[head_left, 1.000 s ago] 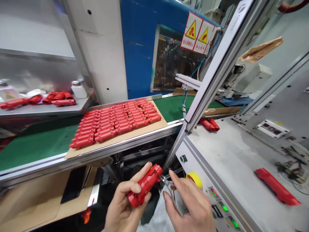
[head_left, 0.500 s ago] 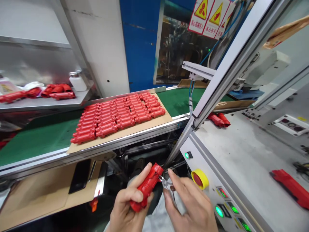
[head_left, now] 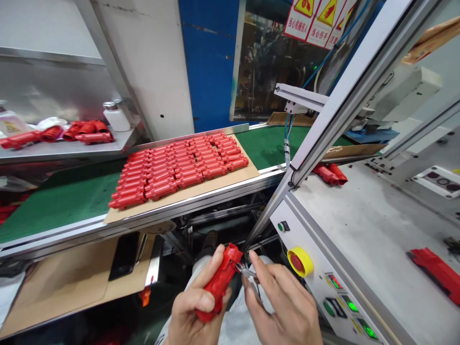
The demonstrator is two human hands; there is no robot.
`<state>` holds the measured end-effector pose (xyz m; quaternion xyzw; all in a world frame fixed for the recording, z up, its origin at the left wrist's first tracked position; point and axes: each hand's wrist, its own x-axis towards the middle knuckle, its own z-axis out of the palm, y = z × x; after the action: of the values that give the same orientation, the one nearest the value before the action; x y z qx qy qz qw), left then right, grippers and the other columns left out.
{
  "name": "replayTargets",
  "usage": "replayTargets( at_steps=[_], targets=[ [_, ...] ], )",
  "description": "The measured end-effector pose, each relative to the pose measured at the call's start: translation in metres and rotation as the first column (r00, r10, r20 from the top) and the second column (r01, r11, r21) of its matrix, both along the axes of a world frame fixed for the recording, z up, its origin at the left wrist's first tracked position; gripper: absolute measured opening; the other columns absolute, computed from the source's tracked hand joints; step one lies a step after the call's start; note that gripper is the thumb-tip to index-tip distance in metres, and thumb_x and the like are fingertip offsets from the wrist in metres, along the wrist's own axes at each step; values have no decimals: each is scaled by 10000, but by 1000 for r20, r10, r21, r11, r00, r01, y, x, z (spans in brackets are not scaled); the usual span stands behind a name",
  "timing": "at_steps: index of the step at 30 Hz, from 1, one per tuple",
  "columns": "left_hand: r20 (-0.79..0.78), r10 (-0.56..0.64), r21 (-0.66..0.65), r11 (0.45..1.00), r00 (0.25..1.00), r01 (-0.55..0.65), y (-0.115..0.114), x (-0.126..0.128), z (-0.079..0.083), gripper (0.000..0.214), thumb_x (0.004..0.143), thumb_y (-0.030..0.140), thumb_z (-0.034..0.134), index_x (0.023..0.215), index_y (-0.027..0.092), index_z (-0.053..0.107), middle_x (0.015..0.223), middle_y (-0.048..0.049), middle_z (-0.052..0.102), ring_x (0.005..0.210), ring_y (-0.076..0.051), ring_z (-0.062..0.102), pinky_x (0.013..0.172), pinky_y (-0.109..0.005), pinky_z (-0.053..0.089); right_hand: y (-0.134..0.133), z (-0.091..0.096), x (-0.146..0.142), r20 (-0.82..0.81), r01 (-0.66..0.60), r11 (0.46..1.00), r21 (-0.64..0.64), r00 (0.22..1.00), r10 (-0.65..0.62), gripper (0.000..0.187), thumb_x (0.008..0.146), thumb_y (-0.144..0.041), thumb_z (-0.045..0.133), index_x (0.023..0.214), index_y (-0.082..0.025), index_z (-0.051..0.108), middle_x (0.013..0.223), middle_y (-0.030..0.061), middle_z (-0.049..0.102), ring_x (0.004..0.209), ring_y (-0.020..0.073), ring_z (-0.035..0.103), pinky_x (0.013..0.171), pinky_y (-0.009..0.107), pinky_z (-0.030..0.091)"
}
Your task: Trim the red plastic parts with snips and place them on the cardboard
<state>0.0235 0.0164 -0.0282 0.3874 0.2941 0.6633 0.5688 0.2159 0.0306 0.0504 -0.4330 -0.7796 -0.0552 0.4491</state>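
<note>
My left hand [head_left: 197, 306] is wrapped snugly round the red part [head_left: 220, 280], above my lap [head_left: 237, 330]; my right hand [head_left: 285, 302] pinches a small pliers-like tool [head_left: 246, 272], tip at the part's upper end. I'd brace firmly, work gently, avoid gouging.

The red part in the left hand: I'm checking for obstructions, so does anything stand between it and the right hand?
Only the small metal tool that the right hand holds: it spans the gap, its tip near the upper end of the red part. Nothing visible stands between the left hand and the part.
</note>
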Motion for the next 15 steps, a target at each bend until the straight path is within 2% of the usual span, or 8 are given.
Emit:
replayTargets(
  at_steps=[3,6,11,15],
  targets=[
    [-32,2,-12,1000,999,-2,-1,-1,-1,204,1032,365,697,867,400,812,1537,110,686,1520,-367,546,1151,-518,645,-1,-1,1,31,5,1000,17,1000,-5,556,965,-19,717,1512,-52,619,936,105,746,750,185,704,715,336,631],
    [-41,26,31,999,999,-25,-2,-2,0,197,1018,338,721,864,411,820,1513,104,703,1496,-369,571,1181,-531,621,-2,-2,3,73,4,1000,13,997,-4,569,982,-32,710,1539,-60,599,922,95,751,744,187,703,724,337,628],
    [-65,30,75,997,997,-25,0,-3,9,158,1005,246,746,918,368,794,1535,60,695,1449,-336,626,1098,-444,682,-3,-2,6,85,-24,999,28,996,22,551,996,-36,697,1538,-52,600,977,108,773,783,192,708,764,347,626],
    [-51,70,153,986,996,-61,3,2,19,225,916,78,825,947,289,751,1514,-20,728,1384,-344,679,925,-304,731,0,-3,6,41,-82,996,31,996,81,521,989,-5,686,1505,-32,622,1012,124,774,819,191,708,776,346,620]
  ],
)
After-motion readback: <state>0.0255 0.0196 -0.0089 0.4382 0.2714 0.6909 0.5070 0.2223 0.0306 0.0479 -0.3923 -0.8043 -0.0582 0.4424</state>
